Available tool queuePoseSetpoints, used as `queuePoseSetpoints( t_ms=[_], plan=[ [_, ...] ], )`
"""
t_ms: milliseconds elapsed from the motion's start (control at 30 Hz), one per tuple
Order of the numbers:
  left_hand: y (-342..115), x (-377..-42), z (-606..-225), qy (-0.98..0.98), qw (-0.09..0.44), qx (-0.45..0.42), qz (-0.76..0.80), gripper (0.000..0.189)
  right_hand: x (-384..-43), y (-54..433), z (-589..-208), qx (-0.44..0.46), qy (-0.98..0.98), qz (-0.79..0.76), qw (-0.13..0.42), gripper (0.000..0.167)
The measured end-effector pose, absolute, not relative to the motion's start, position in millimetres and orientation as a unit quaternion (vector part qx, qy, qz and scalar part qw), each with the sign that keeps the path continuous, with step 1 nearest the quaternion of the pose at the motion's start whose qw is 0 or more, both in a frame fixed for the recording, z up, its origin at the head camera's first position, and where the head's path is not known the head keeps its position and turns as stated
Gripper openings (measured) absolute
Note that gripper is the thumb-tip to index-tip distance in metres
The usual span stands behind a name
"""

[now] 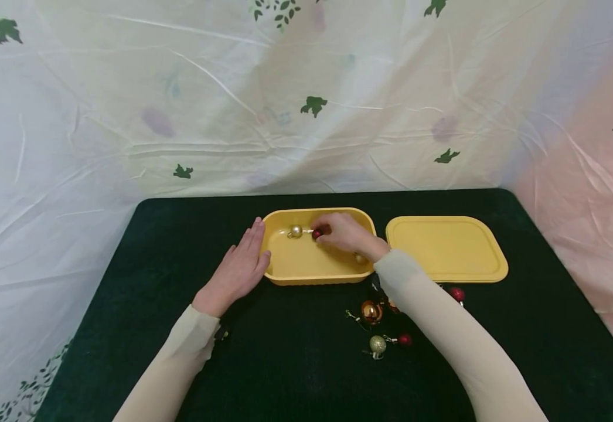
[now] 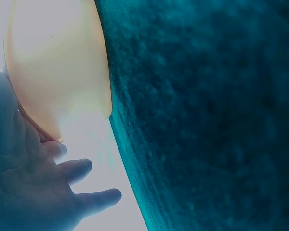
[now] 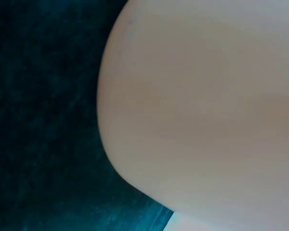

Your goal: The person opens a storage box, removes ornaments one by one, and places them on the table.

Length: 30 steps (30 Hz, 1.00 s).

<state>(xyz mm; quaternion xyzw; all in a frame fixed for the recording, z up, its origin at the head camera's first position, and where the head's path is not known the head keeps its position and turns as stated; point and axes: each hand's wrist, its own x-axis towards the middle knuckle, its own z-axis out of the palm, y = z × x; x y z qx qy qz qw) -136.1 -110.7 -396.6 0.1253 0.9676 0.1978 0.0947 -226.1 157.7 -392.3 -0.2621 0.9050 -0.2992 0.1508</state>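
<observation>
A yellow plastic box (image 1: 293, 264) stands uncovered near the back of the table. My left hand (image 1: 240, 264) touches its left end with straight fingers; the left wrist view also has this hand (image 2: 24, 178) against the box wall (image 2: 58, 62). Inside the box, my right hand (image 1: 344, 233) pinches a small red bauble (image 1: 316, 234). Left of that lies a gold bauble (image 1: 296, 231), and another gold bauble (image 1: 359, 258) is partly covered by the right hand and wrist. A pale, smooth surface fills most of the right wrist view, where no fingers show.
A yellow lid (image 1: 446, 249) lies flat right of the box. In front are a copper bauble (image 1: 371, 312), a glittery gold bauble (image 1: 377, 344) and a red bauble (image 1: 404, 339). Another red bauble (image 1: 456, 294) lies beyond the right forearm, which hides part of the dark green table (image 1: 296, 369).
</observation>
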Motion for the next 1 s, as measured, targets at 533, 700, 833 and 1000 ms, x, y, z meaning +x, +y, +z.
queuePoseSetpoints(
  t_ms=[533,700,833,1000],
  plan=[
    [-109.3,-136.0,-395.0,0.966,0.104,0.125,0.199,0.071,-222.1,158.5,-385.6,-0.239,0.899,-0.328,0.164,0.024],
    [-109.8,-136.5,-394.1,0.966,0.105,0.126,0.200,0.070,-221.3,162.3,-376.8,-0.235,0.893,-0.345,0.168,0.026],
    [-110.3,-136.7,-393.6,0.966,0.106,0.127,0.201,0.070,-217.5,167.1,-365.3,-0.230,0.891,-0.356,0.163,0.027],
    [-110.4,-136.4,-392.3,0.965,0.105,0.127,0.203,0.070,-209.7,173.1,-352.2,-0.231,0.886,-0.375,0.144,0.029]
  ],
)
